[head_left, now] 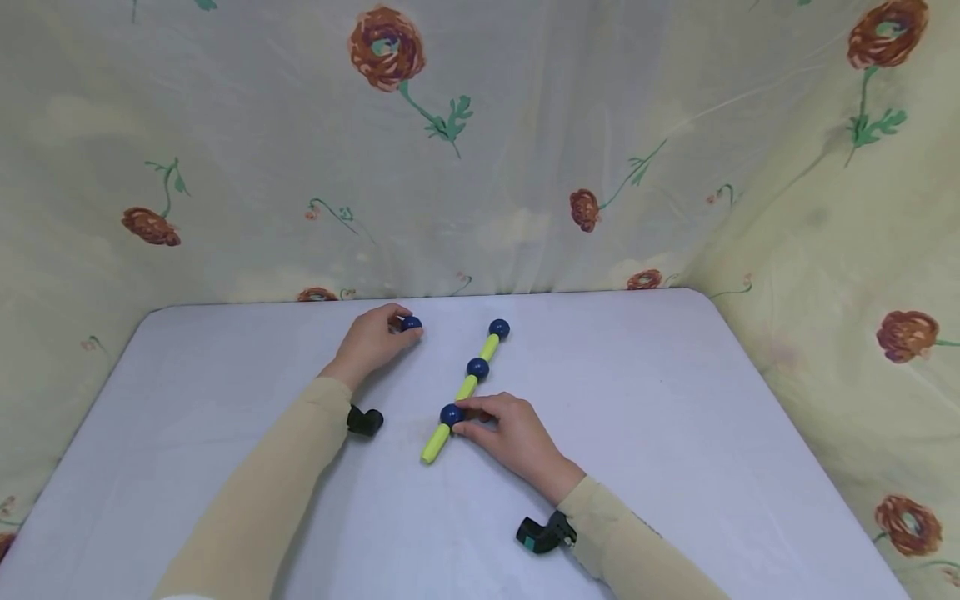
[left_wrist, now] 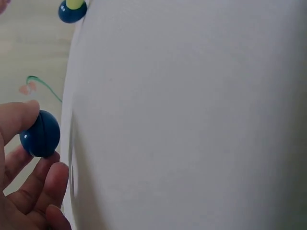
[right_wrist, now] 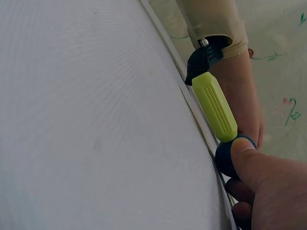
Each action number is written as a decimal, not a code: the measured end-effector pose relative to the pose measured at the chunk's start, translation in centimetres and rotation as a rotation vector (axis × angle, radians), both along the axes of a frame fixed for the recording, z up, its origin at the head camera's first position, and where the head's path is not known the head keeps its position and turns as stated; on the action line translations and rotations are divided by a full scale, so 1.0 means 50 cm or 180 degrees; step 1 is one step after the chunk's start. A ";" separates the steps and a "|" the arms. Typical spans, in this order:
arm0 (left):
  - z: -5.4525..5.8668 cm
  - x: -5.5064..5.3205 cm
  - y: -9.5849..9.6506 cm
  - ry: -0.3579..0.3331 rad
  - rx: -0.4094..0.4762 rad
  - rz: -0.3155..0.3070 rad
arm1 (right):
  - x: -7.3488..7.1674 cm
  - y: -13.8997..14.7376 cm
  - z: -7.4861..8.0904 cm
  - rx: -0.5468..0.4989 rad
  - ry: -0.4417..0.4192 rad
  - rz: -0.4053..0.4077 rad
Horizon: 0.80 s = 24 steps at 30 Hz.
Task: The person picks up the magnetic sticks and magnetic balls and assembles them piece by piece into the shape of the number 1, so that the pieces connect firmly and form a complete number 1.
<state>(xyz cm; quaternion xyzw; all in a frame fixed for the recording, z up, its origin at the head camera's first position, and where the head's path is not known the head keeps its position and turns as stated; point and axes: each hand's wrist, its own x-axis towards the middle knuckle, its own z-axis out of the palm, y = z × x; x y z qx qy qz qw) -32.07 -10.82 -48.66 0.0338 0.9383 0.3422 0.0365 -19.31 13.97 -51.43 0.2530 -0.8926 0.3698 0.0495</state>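
Observation:
Near the table's back edge my left hand (head_left: pixel 377 339) pinches a dark blue ball (head_left: pixel 411 323) between thumb and fingers; in the left wrist view a seam line runs round this ball (left_wrist: pixel 42 134). My right hand (head_left: pixel 510 432) pinches another blue ball (head_left: pixel 452 415), part of a straight chain of blue balls and yellow-green rods. From that ball a ribbed rod (right_wrist: pixel 215 106) sticks out toward the front left, its far end free. Farther back, the chain goes on through a rod (head_left: pixel 467 387), a middle ball (head_left: pixel 477 367), a rod (head_left: pixel 489 347) and an end ball (head_left: pixel 499 328).
A white cloth covers the table (head_left: pixel 660 433). Behind it and at the sides hangs a pale curtain (head_left: pixel 517 150) printed with brown flowers. Black wrist-camera mounts (head_left: pixel 365 421) jut from both sleeves, low over the table.

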 end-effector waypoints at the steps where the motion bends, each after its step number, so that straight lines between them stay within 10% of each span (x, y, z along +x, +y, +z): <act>1: 0.001 0.003 -0.001 0.0001 0.0029 0.0021 | 0.000 0.000 0.000 0.0002 0.0012 0.0001; 24: 0.023 0.129 -0.060 -0.0042 0.0859 0.0059 | 0.000 -0.001 0.000 -0.0004 0.0043 0.0028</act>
